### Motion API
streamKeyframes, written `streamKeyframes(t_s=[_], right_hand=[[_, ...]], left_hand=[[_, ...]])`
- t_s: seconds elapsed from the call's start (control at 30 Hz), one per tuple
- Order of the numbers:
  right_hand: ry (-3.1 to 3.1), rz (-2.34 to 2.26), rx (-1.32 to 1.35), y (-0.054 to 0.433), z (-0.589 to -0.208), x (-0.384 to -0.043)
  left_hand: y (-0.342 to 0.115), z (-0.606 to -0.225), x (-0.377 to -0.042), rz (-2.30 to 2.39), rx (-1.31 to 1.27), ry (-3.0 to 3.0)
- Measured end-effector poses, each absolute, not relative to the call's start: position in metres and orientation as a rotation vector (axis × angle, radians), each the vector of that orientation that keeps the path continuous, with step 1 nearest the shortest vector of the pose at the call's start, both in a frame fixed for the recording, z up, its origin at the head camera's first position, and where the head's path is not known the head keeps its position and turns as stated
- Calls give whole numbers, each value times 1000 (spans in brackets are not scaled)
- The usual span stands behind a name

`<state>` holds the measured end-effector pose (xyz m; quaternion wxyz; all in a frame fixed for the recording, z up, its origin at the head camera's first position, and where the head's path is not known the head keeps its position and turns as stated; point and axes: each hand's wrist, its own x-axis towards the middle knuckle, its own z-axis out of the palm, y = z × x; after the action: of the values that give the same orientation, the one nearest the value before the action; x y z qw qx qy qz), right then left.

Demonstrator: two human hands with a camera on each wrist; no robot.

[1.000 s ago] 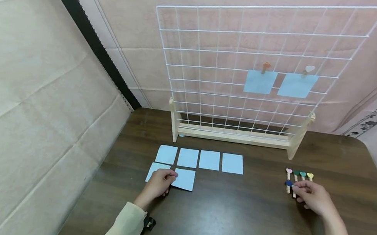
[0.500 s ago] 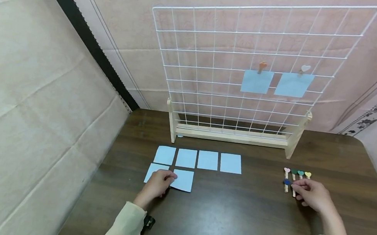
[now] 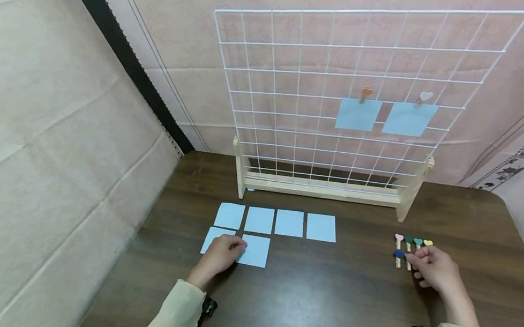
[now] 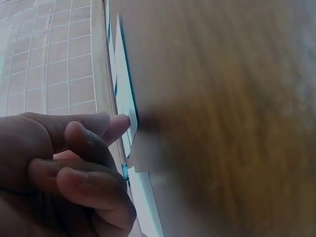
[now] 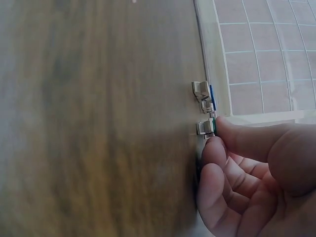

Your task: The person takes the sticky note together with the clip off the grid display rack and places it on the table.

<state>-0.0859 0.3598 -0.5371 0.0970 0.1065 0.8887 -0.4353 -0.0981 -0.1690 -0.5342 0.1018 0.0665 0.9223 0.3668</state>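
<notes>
In the head view my left hand [image 3: 221, 253] is at the left edge of a light blue square paper [image 3: 254, 251] in the front row. Thumb and forefinger pinch that paper's edge in the left wrist view, the other fingers curled below. At the right, my right hand [image 3: 435, 269] pinches a small wooden clothespin [image 5: 205, 127] with a green top between thumb and forefinger. Left of it lies a clothespin with a dark blue top [image 3: 399, 254]. Behind the fingers are clothespins with pink [image 3: 399, 237], green, teal and yellow [image 3: 427, 243] heart tops, partly hidden.
Several blue papers [image 3: 289, 223] lie in a row on the brown table [image 3: 303, 308]. Behind them a white wire grid [image 3: 293, 102] stands in a wooden base [image 3: 322, 191]. Two blue papers [image 3: 358, 115] hang on it, under an orange clip [image 3: 365, 93] and a white heart clip [image 3: 425, 97].
The head view has shifted slightly. My right hand has moved a little at the clothespins; my left hand stays at the same paper.
</notes>
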Motion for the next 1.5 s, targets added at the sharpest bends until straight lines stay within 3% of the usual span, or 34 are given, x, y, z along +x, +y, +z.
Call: streamKeyframes(t_s=[0.73,1.5], right_hand=[[2682,-1479,323,343,-523,-84],[3065,-1486,91,306,-499,-88]], left_hand=[[-160,-531,-100,1136,204,2752],[-161,-507,-115,1499,148,2842]])
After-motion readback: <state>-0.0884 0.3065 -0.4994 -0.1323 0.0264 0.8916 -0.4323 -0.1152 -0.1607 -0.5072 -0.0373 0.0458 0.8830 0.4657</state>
